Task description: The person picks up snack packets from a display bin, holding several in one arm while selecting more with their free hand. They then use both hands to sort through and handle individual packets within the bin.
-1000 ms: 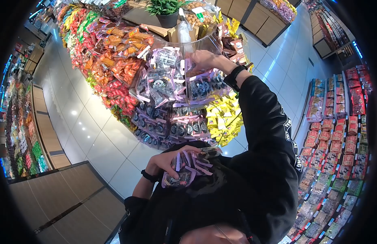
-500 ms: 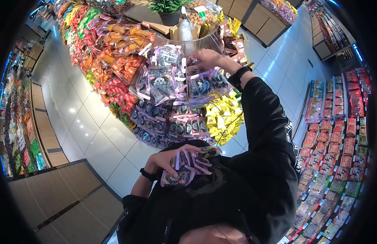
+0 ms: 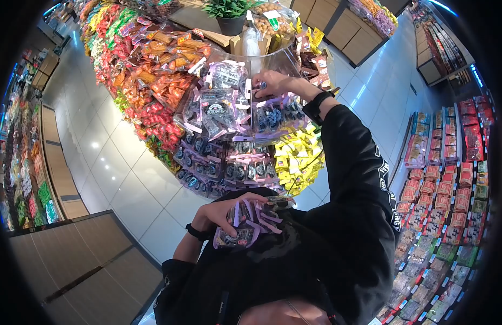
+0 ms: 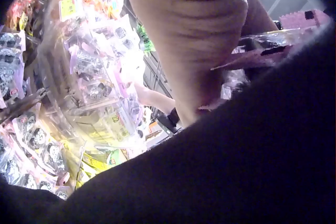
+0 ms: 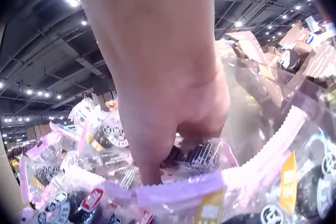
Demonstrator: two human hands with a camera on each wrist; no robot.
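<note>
In the head view my left hand (image 3: 218, 212) holds several clear snack packets with purple edges (image 3: 246, 222) against the front of the black top. Purple packet ends stick out past that hand in the left wrist view. My right hand (image 3: 275, 84) reaches down inside a clear-walled bin (image 3: 283, 57), its fingers curled about a small dark-filled packet (image 5: 202, 154). More purple-edged packets (image 3: 272, 115) lie just below it, and a heap of them (image 3: 215, 108) fills the neighbouring compartment. The right fingertips are hidden among the packets.
Orange-brown packets (image 3: 153, 67) and red ones (image 3: 159, 127) spread along the left of the stand. Yellow packets (image 3: 299, 157) hang at its lower right. A potted plant (image 3: 229, 24) stands at the back. Low shelves of packets (image 3: 445, 200) run along the right.
The right hand has stayed in the bin and shifted slightly, with something dark now showing at its fingers. The left hand keeps its hold; the view has shifted a little.
</note>
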